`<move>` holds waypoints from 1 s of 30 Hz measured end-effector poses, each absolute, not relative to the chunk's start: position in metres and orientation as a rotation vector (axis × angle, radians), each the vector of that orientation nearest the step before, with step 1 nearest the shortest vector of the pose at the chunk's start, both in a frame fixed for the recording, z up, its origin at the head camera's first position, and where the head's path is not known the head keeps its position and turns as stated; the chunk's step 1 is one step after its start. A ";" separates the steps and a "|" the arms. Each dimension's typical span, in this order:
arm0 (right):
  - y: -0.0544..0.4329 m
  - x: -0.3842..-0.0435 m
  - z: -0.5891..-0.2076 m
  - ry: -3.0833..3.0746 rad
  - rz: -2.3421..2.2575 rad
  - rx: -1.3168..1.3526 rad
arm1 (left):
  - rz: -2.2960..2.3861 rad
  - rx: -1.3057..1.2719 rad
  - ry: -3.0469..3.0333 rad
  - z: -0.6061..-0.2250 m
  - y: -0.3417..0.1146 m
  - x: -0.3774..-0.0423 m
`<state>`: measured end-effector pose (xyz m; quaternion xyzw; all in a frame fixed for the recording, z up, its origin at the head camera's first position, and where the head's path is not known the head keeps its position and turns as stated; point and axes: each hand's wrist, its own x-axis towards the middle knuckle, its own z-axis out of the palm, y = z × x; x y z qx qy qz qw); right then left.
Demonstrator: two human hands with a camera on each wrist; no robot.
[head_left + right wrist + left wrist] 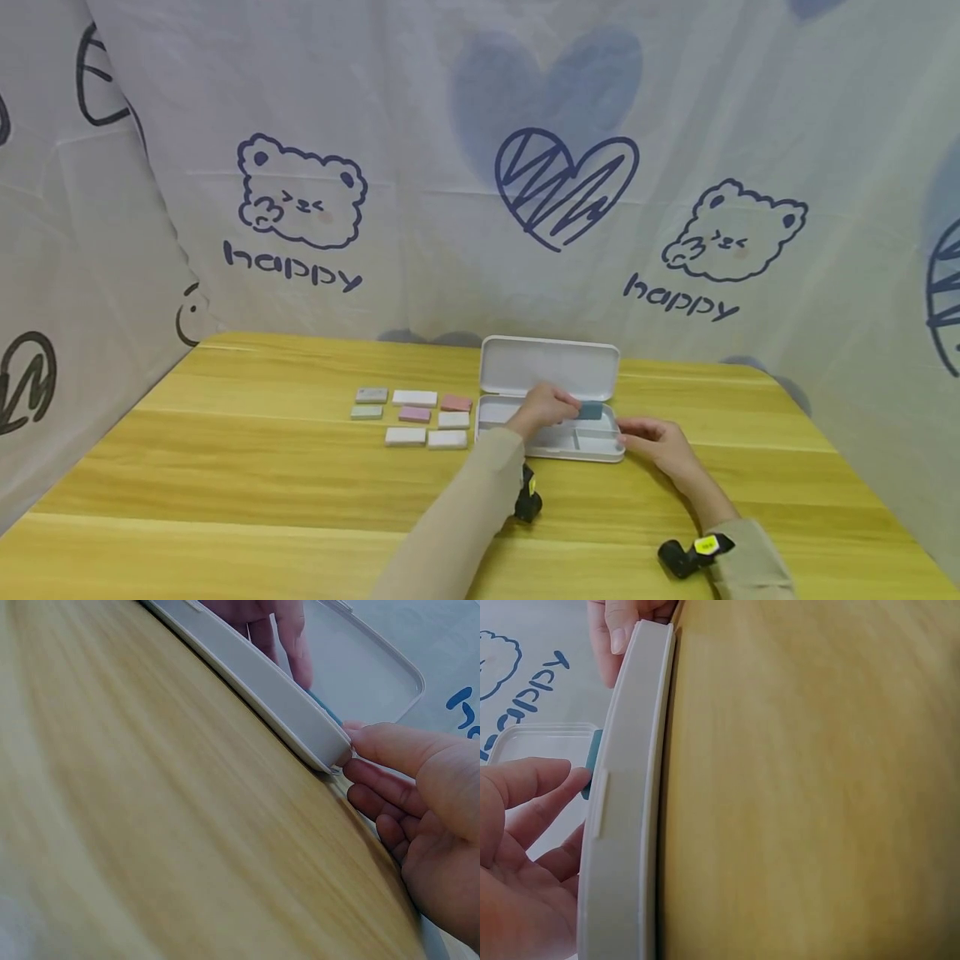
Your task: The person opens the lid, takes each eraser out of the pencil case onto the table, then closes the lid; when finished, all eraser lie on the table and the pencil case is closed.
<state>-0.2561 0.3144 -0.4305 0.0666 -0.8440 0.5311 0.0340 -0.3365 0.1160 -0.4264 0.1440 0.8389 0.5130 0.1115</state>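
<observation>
A white hinged case point(551, 446) lies with its lid point(550, 367) raised at the back and low dividers inside. A flat teal block point(591, 410) is at the right end of its back compartment. My left hand point(546, 407) reaches over the case, with a fingertip at the teal block's left end; the thumb tip stops just short of it in the left wrist view. At the case's right end, my right hand point(660, 446) pinches the corner, thumb point(390, 746) on the rim and fingers against the outer side. The case wall hides the block's lower part in both wrist views.
Left of the case lie several small rectangular blocks: a grey one point(371, 395), a pale green one point(367, 412), a purple one point(415, 414), a pink one point(456, 403) and white ones point(405, 436). The wooden table point(262, 492) meets a printed curtain point(420, 208) behind.
</observation>
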 end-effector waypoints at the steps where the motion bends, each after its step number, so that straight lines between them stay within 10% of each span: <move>1: 0.314 -0.256 -0.430 -2.592 1.635 0.206 | 1.510 0.419 2.460 -0.425 0.116 -0.336; 30: 0.313 -0.255 -0.430 -2.577 1.646 0.229 | 1.828 0.329 2.389 -0.398 0.117 -0.300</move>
